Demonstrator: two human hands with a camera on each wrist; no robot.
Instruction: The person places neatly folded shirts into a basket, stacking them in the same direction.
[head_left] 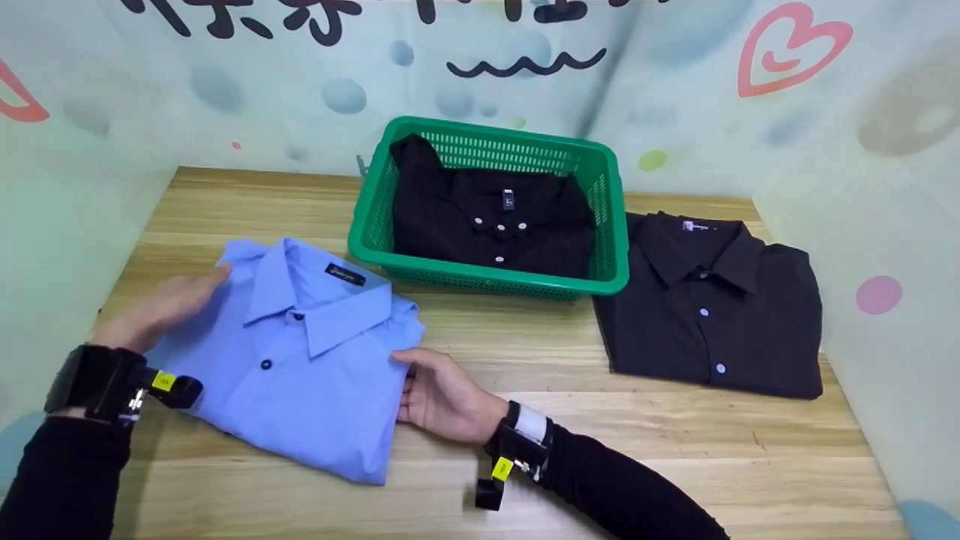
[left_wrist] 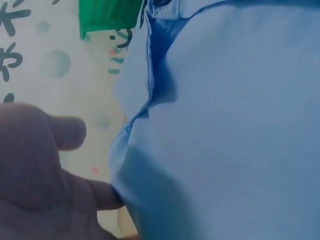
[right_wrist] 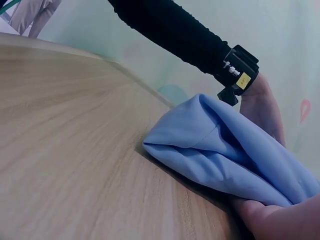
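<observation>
A folded light blue shirt (head_left: 322, 390) with a collar and dark buttons lies on the wooden table at the left. At its left edge is my left hand (head_left: 169, 304); in the left wrist view its fingers (left_wrist: 107, 195) meet the cloth edge while another digit stands apart from it. My right hand (head_left: 450, 397) holds the shirt's right edge, thumb over the cloth and fingers below. From the right wrist view, the folded layers of the shirt (right_wrist: 200, 145) show, with part of the right hand (right_wrist: 280, 217) under them.
A green plastic basket (head_left: 487, 281) at the back holds a black shirt (head_left: 480, 202) with white buttons. Right of it, a folded dark shirt (head_left: 750, 322) lies partly against the basket. A printed backdrop (head_left: 300, 97) rises behind and beside the wooden table (head_left: 675, 457).
</observation>
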